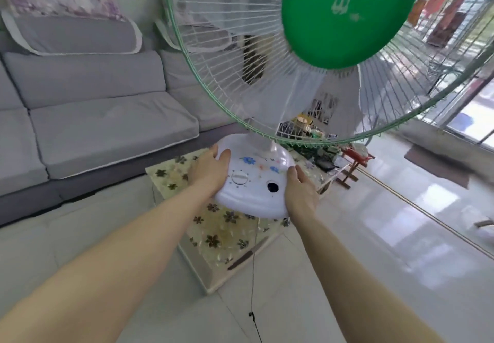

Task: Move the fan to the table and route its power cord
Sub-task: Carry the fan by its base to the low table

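The fan (256, 182) has a white oval base with flower prints, a round dial and a dark hole, and a white wire cage with a green rim and green centre disc. My left hand (211, 171) grips the base's left edge. My right hand (300, 190) grips its right edge. The base is over the low table (219, 235), which has a floral yellowish top; whether it touches the top I cannot tell. A thin dark power cord (252, 289) hangs from under the base down past the table's front to the floor.
A grey sofa (101, 118) runs along the left behind the table. Clutter (320, 152) sits at the table's far end, with a red stool (355, 160) beside it. White tiled floor (387, 235) spreads to the right toward barred windows.
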